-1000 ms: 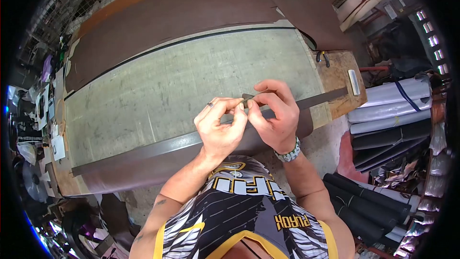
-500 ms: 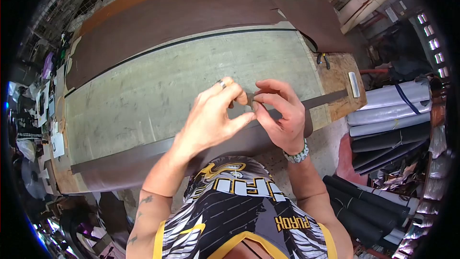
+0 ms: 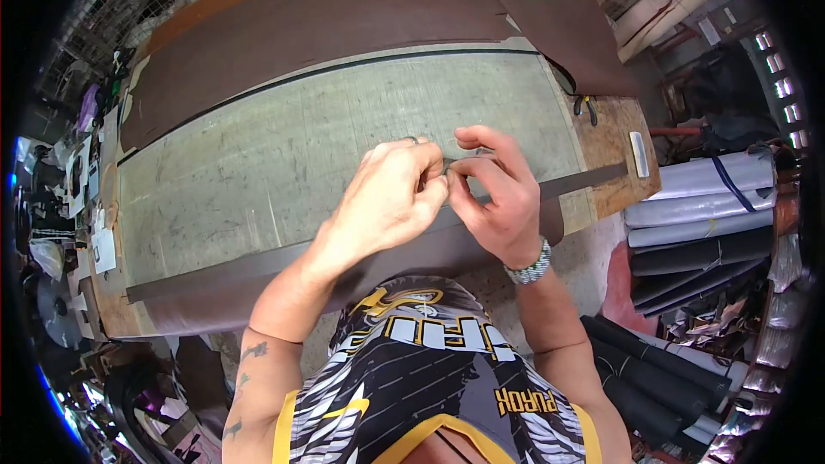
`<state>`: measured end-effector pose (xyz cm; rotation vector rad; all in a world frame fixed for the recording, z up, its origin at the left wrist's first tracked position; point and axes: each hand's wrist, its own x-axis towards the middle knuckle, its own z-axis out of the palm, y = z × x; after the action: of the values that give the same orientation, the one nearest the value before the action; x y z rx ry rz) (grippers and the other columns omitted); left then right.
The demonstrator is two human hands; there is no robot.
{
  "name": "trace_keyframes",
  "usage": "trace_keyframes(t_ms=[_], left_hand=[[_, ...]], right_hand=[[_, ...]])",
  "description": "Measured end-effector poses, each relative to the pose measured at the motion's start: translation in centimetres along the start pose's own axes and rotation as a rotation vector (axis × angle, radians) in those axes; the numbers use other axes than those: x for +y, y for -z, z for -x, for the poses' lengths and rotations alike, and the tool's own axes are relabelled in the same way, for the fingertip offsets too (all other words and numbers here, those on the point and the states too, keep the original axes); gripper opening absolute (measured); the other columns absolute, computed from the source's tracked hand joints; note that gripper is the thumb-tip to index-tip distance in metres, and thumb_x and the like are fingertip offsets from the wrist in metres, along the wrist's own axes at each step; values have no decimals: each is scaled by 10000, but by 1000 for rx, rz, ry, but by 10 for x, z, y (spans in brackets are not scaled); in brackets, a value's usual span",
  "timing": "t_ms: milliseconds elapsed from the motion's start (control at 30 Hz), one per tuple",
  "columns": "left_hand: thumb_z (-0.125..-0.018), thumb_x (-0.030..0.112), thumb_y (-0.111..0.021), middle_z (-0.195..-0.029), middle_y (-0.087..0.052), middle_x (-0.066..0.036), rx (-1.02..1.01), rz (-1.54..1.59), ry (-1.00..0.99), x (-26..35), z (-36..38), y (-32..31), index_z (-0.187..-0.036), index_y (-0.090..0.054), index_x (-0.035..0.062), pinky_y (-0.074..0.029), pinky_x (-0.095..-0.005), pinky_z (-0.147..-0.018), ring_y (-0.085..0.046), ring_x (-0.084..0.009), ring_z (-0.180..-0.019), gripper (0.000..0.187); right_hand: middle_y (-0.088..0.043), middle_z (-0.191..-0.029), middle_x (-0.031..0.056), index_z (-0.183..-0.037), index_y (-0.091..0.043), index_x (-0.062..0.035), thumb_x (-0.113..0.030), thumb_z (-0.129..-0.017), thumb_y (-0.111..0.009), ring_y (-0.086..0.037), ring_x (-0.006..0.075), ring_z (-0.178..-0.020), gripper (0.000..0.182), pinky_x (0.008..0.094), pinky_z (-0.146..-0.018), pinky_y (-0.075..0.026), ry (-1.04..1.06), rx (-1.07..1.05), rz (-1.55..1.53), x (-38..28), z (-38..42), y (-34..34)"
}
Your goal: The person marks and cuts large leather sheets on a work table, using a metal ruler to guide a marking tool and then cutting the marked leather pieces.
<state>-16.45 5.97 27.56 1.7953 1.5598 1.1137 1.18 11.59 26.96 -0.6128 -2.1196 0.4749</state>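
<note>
My left hand (image 3: 387, 193) and my right hand (image 3: 503, 202) meet over the front part of the table, fingertips nearly touching. Between them is a small dark brown piece (image 3: 449, 163), mostly covered by the fingers; its kind cannot be made out. The left fingers are curled with the thumb pressed in. On the right, thumb and index finger pinch while the other fingers are bent and apart. A long dark brown strip (image 3: 586, 179) runs beneath the hands along the table's front. Brown sheet material (image 3: 215, 301) hangs over the front edge.
A large brown sheet (image 3: 326, 17) covers the far side of the table (image 3: 258, 172). Yellow-and-black pliers (image 3: 587, 110) and a pale flat bar (image 3: 638, 155) lie at the right end. Rolls of silver and black material (image 3: 700, 206) are stacked to the right.
My left thumb has closed in against the curled fingers, and the left hand has turned. My right hand has shifted slightly left, still pinching.
</note>
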Motion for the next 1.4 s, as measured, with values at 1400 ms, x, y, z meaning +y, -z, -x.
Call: trace_keyframes(t_ms=[1400], left_hand=[[-918, 133, -764, -853, -658, -2, 30, 295, 6, -7, -21, 16, -1132, -716, 20, -459, -256, -673, -578, -84, -767, 247]], right_hand=[[-693, -1183, 145, -901, -662, -2, 25, -801, -732, -706, 310, -995, 125, 378, -821, -577, 32, 23, -90, 11, -9, 17]])
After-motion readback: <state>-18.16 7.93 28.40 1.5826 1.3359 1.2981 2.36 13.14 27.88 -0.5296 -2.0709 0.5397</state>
